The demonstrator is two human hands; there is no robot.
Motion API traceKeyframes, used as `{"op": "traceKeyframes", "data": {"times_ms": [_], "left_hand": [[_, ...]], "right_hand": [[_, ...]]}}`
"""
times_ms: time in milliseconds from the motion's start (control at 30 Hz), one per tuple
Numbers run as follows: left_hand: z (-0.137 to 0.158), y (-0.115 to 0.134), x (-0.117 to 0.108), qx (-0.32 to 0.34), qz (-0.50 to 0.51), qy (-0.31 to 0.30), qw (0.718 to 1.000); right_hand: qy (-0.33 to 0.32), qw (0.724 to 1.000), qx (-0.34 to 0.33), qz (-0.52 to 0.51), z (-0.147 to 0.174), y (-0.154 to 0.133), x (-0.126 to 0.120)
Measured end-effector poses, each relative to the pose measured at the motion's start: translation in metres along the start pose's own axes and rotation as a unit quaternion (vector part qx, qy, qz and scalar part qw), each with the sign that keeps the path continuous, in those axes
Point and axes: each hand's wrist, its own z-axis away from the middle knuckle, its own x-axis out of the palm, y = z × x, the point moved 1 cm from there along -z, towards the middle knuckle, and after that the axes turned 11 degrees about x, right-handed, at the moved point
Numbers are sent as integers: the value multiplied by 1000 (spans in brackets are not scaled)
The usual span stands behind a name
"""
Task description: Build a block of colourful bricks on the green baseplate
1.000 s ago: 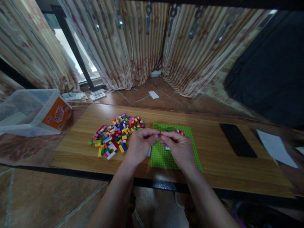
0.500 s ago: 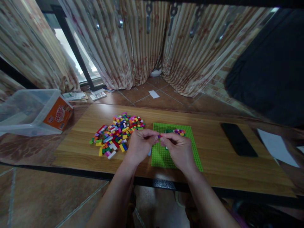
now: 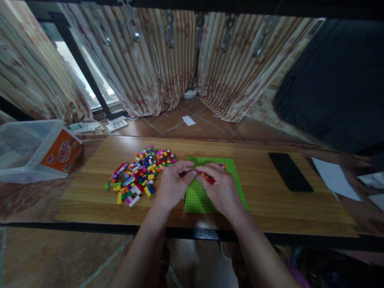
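Note:
My left hand (image 3: 174,182) and my right hand (image 3: 221,186) meet fingertip to fingertip over the green studded baseplate (image 3: 199,204). Both are closed in a pinch around a tiny building brick (image 3: 196,173), mostly covered by the fingers; it looks purple. Under the arch of my right hand, red and other coloured bricks (image 3: 211,181) show on the baseplate. More of them peek out past the right knuckles, and the rest are hidden. To the left lies a loose pile of mixed building bricks (image 3: 151,168).
The wooden board (image 3: 270,216) lies on a table with a black front edge. On its right lies a black phone-like slab (image 3: 290,172), with white paper (image 3: 336,178) beyond. A clear plastic bin (image 3: 27,160) with an orange label stands at left. Curtains (image 3: 168,64) hang behind.
The whole view has shifted, so things sit further left in the picture. My hands stay together over the baseplate; the right fingers are more arched, showing red bricks beneath.

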Motion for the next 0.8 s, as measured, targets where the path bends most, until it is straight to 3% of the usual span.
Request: {"op": "traceKeyframes", "data": {"times_ms": [167, 433, 567, 800], "left_hand": [[1, -1, 7, 5, 2, -20, 1000], [-1, -9, 3, 26, -102, -31, 994], [-1, -12, 5, 31, -152, -49, 987], [-1, -18, 11, 31, -192, -72, 978]], "right_hand": [[20, 998, -22, 47, 0, 3, -4], [136, 986, 100, 18, -7, 46, -59], [112, 981, 161, 8, -4, 66, -74], [50, 982, 181, 35, 4, 72, -64]]}}
